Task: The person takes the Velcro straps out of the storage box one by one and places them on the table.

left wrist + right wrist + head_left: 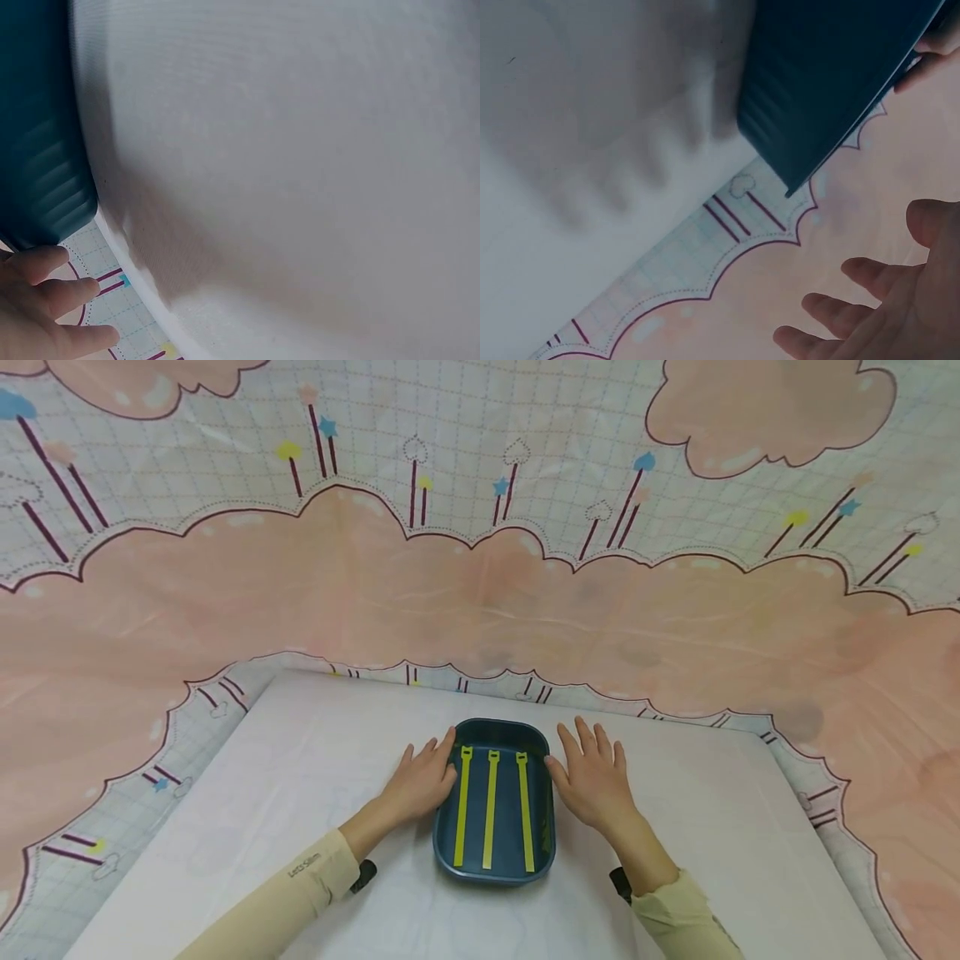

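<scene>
A dark blue rectangular tray [495, 873] with rounded corners stands in front of me. Inside it, three yellow-green straps with slotted heads, like cable ties, lie lengthwise side by side: a left strap [462, 810], a middle strap [491, 810] and a right strap [526, 810]. My left hand [423, 781] touches the tray's left side with fairly straight fingers. On the other side, my right hand [596, 781] has its fingers spread, its thumb at the right rim; whether the thumb touches is unclear. The tray's outer wall [825, 82] shows ribs in both wrist views.
The tray rests on a white-covered table [322, 735]. Behind and around the table hangs a patterned cloth [480, 602] with pink clouds and a blue grid. A dark wrist strap piece [363, 877] shows by the left sleeve, another [621, 885] by the right.
</scene>
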Available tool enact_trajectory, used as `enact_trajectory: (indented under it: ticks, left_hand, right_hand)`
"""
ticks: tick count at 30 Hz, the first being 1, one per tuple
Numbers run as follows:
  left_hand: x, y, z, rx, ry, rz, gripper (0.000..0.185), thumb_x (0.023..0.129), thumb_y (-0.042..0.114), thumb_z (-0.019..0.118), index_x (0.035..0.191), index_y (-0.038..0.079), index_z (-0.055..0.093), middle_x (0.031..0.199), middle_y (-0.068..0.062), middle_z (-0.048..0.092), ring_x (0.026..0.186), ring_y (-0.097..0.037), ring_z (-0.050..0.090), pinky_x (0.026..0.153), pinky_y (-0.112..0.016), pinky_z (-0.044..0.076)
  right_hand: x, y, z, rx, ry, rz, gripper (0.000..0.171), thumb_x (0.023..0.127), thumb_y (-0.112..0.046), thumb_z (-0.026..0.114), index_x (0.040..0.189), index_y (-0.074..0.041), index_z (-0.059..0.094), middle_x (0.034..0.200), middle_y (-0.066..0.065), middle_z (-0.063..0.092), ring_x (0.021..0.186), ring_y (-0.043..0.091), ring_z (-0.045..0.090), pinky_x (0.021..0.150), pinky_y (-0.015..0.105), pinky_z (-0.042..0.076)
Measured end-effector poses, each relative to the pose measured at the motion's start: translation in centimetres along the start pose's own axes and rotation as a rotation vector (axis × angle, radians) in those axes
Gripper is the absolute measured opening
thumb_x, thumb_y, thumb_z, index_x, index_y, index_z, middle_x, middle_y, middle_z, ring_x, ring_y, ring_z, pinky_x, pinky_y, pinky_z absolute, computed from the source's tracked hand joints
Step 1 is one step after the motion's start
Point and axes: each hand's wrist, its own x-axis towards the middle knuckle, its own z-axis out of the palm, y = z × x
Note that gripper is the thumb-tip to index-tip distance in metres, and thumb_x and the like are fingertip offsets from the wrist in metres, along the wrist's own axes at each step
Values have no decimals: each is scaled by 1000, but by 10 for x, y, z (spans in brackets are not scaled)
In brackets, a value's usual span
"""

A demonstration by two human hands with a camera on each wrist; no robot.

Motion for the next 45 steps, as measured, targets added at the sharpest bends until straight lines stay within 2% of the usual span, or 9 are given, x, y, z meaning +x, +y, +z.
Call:
enact_trajectory:
  ticks: [12,18,25,31,37,45]
  left_hand:
    - [1,-1,1,15,3,4,60,101,23,43,154,3,25,148,-18,45,140,-38,34,112,-64,15]
    - [0,-1,0,21,8,12,60,101,24,43,154,2,26,147,-19,45,140,-38,35,112,-64,16]
    - [-1,-1,0,22,14,21,60,101,24,43,154,2,26,146,-19,46,140,-38,35,111,-64,16]
    - [-1,-1,-1,22,15,22,59,101,23,42,154,2,25,146,-19,46,140,-38,35,111,-64,16]
    - [-1,-2,-1,15,12,16,60,101,24,43,154,2,25,147,-19,45,140,-38,35,111,-65,15]
    - [-1,-2,0,8,9,14,60,101,24,42,154,2,24,148,-18,44,140,-38,34,111,-65,15]
  right_hand:
    - [9,-17,16,-64,-54,-43,57,101,-42,49,149,-13,42,158,20,25,145,44,16,110,68,11]
    - [10,-22,22,-116,-88,-55,53,98,-43,55,143,-14,51,158,23,24,144,46,16,110,67,13]
    - [11,-26,29,-159,-127,-40,51,95,-43,59,137,-13,57,158,25,20,145,46,14,111,67,12]
    - [12,-30,34,-191,-137,-27,47,89,-42,68,124,-10,67,158,27,18,145,48,11,110,68,10]
    - [13,-37,38,-255,-152,-17,52,80,-46,78,116,-9,72,157,28,20,144,49,9,109,69,8]
    - [11,-46,47,-396,-168,-2,44,75,-47,81,100,-11,77,158,26,18,145,51,4,108,71,4]
